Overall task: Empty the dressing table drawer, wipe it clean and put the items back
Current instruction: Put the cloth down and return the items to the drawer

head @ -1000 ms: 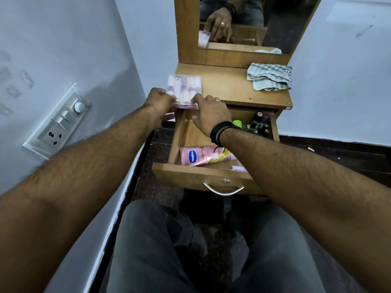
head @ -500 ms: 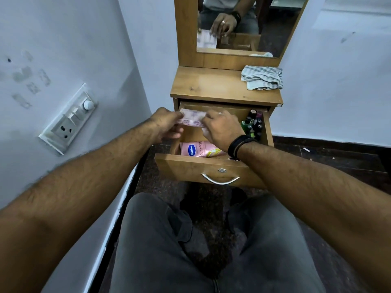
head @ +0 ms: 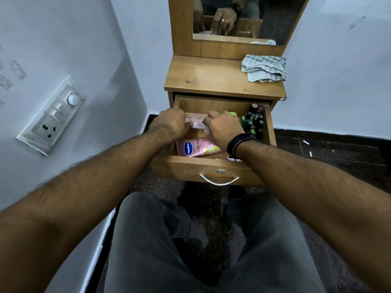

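- A room in a home is indicated, most likely a bedroom corner.
- A wooden dressing table (head: 224,81) with a mirror (head: 249,17) is set against painted white walls.
- Personal-care items are kept in its open drawer (head: 203,168): a pink lotion tube (head: 196,147) and a cluster of nail polish bottles (head: 255,120).
- A folded checked cloth (head: 264,68) is laid on the worktop.
- A domestic switch-and-socket panel (head: 53,117) is mounted on the left wall.
- A dark stone floor (head: 330,151) is fitted.

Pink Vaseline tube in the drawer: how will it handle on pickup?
The pink Vaseline tube lies flat in the drawer, so rolling looks unlikely. It appears to be a soft squeeze tube, probably yielding under grip. Its glossy skin may be slightly slippery.
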